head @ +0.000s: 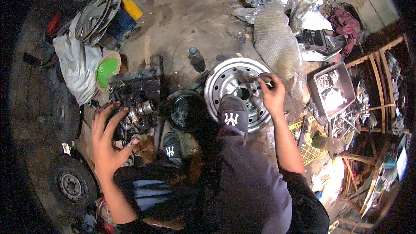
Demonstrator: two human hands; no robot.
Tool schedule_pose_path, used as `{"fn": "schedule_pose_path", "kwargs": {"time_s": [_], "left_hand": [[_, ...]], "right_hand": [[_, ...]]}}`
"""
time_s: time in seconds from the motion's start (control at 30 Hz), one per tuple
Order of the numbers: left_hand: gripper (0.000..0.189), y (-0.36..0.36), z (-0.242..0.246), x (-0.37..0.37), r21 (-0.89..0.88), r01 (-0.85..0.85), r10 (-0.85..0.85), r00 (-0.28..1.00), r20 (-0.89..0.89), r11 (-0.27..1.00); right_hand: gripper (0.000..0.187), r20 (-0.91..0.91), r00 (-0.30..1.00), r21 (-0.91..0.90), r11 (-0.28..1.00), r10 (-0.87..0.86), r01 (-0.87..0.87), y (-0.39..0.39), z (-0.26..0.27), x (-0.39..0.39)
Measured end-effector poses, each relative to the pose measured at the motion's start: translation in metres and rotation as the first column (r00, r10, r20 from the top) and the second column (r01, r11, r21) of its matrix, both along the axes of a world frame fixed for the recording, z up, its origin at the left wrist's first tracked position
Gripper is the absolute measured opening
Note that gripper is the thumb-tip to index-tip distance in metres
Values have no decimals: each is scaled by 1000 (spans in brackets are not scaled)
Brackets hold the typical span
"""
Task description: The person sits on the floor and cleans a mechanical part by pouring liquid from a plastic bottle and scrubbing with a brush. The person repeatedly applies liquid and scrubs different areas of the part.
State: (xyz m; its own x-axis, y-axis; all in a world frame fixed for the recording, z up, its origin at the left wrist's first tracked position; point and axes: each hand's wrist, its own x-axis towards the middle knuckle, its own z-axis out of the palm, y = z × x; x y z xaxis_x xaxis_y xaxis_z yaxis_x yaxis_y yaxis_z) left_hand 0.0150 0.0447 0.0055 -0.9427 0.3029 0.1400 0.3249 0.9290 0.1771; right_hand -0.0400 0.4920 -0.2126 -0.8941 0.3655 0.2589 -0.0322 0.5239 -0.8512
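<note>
My left hand (110, 139) is spread over an engine block (133, 87) with bright metal shaft journals (138, 112). Nothing shows in its grasp. At the right, my right hand (273, 94) hovers at or over a steel wheel rim (213, 84) lying flat on the floor. Its thumb and forefinger come close together; whether a small piece sits between them cannot be made out. One slide sandal (231, 107) overlaps the near side of the rim. The other sandal (172, 148) is beside the engine block.
A dark round pan (185, 109) sits between block and rim, with a capped bottle (197, 60) beyond. Bubble wrap (273, 29), a bin of metal parts (349, 87) and a yellow crate (308, 149) lie right. Tyres (70, 182), wheel covers (92, 19) and a green-faced round piece (107, 70) are left.
</note>
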Motion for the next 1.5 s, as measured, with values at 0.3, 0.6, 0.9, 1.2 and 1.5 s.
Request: {"fn": "schedule_pose_path", "kwargs": {"time_s": [0.3,0.6,0.9,1.2,1.5], "left_hand": [[80,-12,6,7,55,79,-77,997,-30,995],[101,-29,5,23,34,-24,20,994,105,999],[98,-34,-4,16,102,40,-51,992,112,994],[102,-54,0,3,-43,199,-185,958,220,979],[101,-63,-2,0,99,257,-271,947,172,961]], "right_hand": [[36,330,905,228,907,269,-353,-16,-77,-22],[29,243,607,159,586,757,-794,-68,171,-14],[46,-139,423,-544,288,895,-788,-167,263,5],[55,-104,496,-729,273,862,-628,-167,259,17],[39,120,444,-314,459,888,-831,-168,285,-30]]}}
